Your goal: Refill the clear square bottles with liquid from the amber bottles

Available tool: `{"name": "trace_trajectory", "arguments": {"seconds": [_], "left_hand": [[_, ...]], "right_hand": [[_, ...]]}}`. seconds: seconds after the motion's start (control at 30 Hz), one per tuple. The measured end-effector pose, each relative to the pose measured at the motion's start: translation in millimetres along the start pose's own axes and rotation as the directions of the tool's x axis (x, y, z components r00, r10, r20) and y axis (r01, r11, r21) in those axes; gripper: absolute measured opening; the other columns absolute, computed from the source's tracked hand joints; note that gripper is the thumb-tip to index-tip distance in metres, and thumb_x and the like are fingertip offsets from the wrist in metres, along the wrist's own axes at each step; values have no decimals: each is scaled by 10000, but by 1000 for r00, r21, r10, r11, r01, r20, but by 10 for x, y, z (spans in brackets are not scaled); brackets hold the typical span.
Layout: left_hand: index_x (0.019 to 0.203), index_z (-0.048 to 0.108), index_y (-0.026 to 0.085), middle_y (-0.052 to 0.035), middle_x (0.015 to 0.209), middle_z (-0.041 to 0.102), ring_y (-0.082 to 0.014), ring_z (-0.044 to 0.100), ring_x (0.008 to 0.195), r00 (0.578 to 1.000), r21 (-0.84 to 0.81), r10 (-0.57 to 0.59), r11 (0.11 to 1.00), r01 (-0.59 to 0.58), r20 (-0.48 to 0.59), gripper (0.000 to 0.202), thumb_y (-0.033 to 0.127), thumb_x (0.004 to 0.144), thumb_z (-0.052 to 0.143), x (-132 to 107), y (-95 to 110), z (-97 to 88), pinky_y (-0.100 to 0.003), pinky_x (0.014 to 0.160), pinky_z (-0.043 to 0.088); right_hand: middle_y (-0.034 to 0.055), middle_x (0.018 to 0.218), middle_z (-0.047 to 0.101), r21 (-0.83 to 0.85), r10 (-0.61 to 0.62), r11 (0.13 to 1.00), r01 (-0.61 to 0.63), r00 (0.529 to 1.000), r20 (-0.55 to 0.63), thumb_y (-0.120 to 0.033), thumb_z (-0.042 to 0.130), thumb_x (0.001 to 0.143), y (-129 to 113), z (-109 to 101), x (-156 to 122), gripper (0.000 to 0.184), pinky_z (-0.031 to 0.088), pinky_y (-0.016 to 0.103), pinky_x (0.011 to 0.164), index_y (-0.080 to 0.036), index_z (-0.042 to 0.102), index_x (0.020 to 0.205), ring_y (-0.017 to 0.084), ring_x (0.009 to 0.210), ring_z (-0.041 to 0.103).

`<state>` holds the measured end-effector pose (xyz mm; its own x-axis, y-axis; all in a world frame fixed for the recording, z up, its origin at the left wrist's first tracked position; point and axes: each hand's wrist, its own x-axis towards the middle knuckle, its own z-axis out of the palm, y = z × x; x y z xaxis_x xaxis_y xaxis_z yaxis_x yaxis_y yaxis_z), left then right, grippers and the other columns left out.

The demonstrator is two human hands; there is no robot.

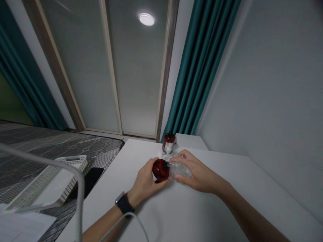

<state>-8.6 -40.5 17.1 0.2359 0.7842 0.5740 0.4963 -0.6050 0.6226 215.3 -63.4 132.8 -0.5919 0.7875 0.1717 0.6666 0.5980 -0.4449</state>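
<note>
grips met near the middle of the counter [227, 201], low and centred in the frame. the left grip [145, 183] was curled narrow around the dark red cap [160, 169] of a clear plastic bottle [180, 169], which lay on its side with the cap pointing left. the right grip [199, 171] was also narrow, holding the bottle's clear body from the right, with its fingers [183, 156] laid across the top and its thumb along the near side. i could not tell whether the bottle touched the counter.

just beyond the right fingers, toward the far edge of the counter, a second bottle [168, 144] stood upright, with a red upper part and a clear lower part. a black watch [123, 203] sat on the left wrist, and a white cable [118, 223] curved across the counter's lower left near that arm.

at the left of the frame, a white slotted basket [51, 178] rested on a gray mattress [58, 148], beside a flat black object [89, 181]. papers [22, 228] lay in the lower left corner, and a thick white curved tube [80, 201] crossed in front of the basket. teal curtains [202, 67] hung at the upper right beside frosted door panels [138, 84], and a round ceiling light [146, 19] shone at the top.
</note>
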Motion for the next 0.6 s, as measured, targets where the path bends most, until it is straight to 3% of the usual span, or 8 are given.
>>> {"name": "trace_trajectory", "arguments": {"seconds": [0.6], "left_hand": [[1290,426,212,-103,1205,637,-278,661,1074,999,-61,-32,998,32,-1,701,318,713,812,-30,7,32,-441,933,556]], "right_hand": [[82,1214,505,-19,-45,999,45,999,5,-299,662,885,-2,-48,20,475,452,416,1037,-260,546,1344,237,1132,550]]}}
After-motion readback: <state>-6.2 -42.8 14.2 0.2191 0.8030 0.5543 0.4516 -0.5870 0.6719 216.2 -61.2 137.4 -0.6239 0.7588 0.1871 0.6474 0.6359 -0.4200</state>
